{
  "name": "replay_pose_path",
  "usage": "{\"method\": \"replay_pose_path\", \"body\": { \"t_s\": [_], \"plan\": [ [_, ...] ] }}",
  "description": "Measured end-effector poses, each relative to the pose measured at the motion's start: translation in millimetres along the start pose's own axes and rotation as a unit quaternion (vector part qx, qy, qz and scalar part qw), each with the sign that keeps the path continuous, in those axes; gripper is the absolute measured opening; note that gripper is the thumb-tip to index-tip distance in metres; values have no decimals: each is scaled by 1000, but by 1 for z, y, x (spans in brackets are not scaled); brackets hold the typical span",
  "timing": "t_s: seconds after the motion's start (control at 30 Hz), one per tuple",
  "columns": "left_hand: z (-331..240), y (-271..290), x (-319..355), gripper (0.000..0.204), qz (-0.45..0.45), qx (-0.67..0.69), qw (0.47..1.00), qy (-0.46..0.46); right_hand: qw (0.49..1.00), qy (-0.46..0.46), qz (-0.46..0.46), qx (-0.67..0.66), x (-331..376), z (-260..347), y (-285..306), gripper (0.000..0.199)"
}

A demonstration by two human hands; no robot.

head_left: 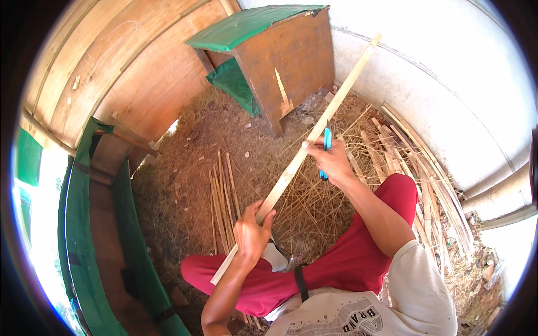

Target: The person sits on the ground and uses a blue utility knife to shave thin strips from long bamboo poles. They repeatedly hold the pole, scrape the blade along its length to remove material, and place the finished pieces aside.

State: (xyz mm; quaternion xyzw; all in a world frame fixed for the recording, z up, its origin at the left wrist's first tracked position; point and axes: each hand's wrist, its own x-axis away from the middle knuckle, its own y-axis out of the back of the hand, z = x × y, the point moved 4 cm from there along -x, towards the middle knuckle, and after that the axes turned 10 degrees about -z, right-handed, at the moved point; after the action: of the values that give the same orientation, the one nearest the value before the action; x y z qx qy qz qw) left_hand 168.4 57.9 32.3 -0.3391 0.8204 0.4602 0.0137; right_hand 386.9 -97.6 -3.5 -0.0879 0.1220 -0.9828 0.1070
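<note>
- Straw-coloured strip, apparently bamboo, held aslant above the ground: its near end lies over the left leg of the seated worker's red trousers; its far end points toward the white wall. Whether the near end touches the cloth cannot be told.
- Left hand: closed about the strip close to its near end, with the thumb on one side and the fingers curled around the other.
- Right hand: fingers folded around a blue cutter, the thumb laid at the strip. A dark blade tip shows beside the strip's right edge; actual contact cannot be made out.
- Surroundings: loose shavings lie on the ground before the worker; slender lengths rest to their left; a pile of longer slats follows the ground's right edge, along the white wall. A wooden cabinet stands at the far edge.
- Step in hand, as judged: trimming or thinning the strip by blade.
- Next move, as judged: it calls for a firm left hold, a shallow blade angle and a stroke directed away from the left fingers; too steep a bite could split the strip.
</note>
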Motion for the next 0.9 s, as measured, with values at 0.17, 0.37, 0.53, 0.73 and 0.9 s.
{"method": "replay_pose_path", "body": {
  "t_s": [0.17, 0.37, 0.53, 0.73, 0.9],
  "plan": [
    [9, 1, 1, 35, 116, 17, 993, 31, 995, 44, 63, 62, 7, 15, -9, 34],
    [-3, 14, -9, 30, 221, 124, 964, 74, 988, 80, 105, 75, 4, 29, -5, 39],
    [3, 12, -18, 29, 229, 190, 948, 117, 993, 56, 90, 59, -3, 21, -1, 34],
    [-7, 16, -19, 33, 192, 103, 973, 71, 994, 47, 95, 18, -4, 17, -3, 30],
    [-7, 16, -20, 37, 162, 82, 982, 57, 995, 45, 93, 18, -5, 16, -2, 28]
  ]
}}
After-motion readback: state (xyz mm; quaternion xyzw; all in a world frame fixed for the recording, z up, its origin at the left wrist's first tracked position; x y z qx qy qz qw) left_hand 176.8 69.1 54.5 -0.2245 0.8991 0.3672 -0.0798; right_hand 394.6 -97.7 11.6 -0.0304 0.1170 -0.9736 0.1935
